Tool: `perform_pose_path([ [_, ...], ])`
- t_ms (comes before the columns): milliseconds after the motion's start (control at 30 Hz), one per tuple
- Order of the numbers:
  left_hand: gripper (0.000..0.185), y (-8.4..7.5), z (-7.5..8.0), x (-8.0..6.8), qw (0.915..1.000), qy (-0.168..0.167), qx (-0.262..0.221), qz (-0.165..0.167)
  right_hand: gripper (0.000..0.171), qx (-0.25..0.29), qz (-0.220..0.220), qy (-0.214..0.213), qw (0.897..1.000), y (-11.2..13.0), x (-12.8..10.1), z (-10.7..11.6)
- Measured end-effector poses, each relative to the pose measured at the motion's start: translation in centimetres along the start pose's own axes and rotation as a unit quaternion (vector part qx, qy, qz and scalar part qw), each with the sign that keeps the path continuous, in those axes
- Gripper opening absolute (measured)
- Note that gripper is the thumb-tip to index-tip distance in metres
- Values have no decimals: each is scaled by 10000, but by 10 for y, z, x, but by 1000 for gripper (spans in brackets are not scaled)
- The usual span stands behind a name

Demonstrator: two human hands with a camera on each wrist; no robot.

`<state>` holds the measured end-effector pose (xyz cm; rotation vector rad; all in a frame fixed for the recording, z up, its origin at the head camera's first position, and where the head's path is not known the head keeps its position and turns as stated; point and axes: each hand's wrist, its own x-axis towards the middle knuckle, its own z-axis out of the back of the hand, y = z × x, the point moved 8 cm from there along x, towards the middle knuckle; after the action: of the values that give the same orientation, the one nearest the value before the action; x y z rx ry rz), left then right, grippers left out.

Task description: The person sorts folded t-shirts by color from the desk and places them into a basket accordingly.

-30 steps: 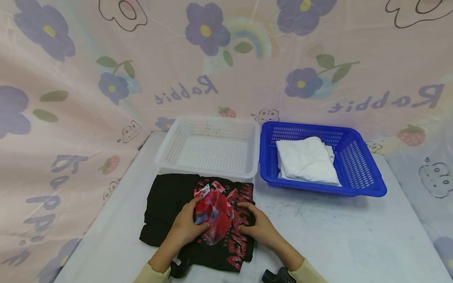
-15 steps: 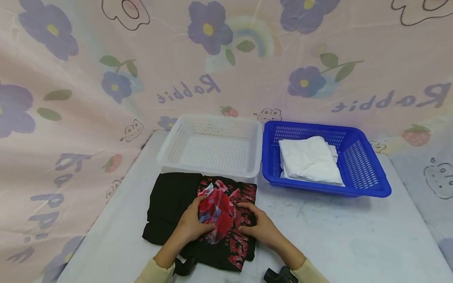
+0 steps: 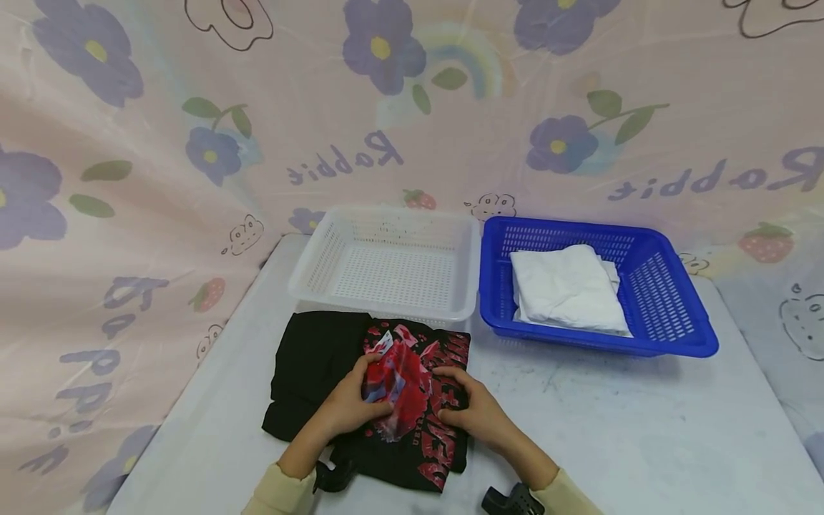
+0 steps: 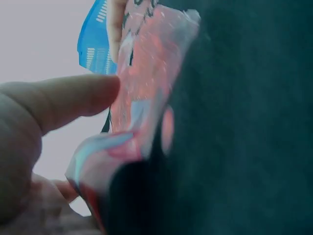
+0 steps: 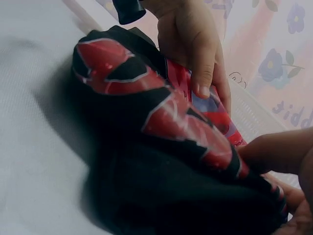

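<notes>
A: On the white table [image 3: 611,422], before the white plastic basket [image 3: 386,268]: folded black T-shirt with red print [image 3: 309,365]. Left hand [image 3: 350,408]?

B: Fingers curled, pinching the red print. Right hand [image 3: 473,415] grips the fold's right edge.

A: Writing?

B: Print unreadable; pink backdrop cloth [image 3: 129,143] reads "Rabbit". Blue plastic basket [image 3: 650,286] holds folded white cloth [image 3: 566,286].

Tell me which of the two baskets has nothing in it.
The white basket, left of the blue basket and just behind the black shirt. The blue one holds a folded white cloth.
</notes>
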<state>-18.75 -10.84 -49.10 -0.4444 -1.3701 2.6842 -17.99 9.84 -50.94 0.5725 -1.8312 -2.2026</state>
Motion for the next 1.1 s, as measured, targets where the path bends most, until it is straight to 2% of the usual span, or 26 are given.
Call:
perform_pose_path([
  [233, 73, -5, -2, -3, 9979, 187, -348, -511, 64, -68, 131, 158, 9998, 7, 0, -2],
  [400, 72, -6, -2, -3, 9955, 288, -707, -561, 65, -24, 215, 240, 9995, 10, 0, -1],
  [600, 73, -6, -1, -8, 9933, 242, -942, -624, 65, 53, 195, 368, 9991, 16, -6, -3],
  [867, 72, -24, 10, -20, 9908, 107, -1088, -794, 64, 165, 119, 445, 9988, 38, -19, -1],
  [1100, 73, -45, 26, -34, 9872, 117, -1075, -1169, 63, 67, 395, 550, 9977, 64, -29, -1],
])
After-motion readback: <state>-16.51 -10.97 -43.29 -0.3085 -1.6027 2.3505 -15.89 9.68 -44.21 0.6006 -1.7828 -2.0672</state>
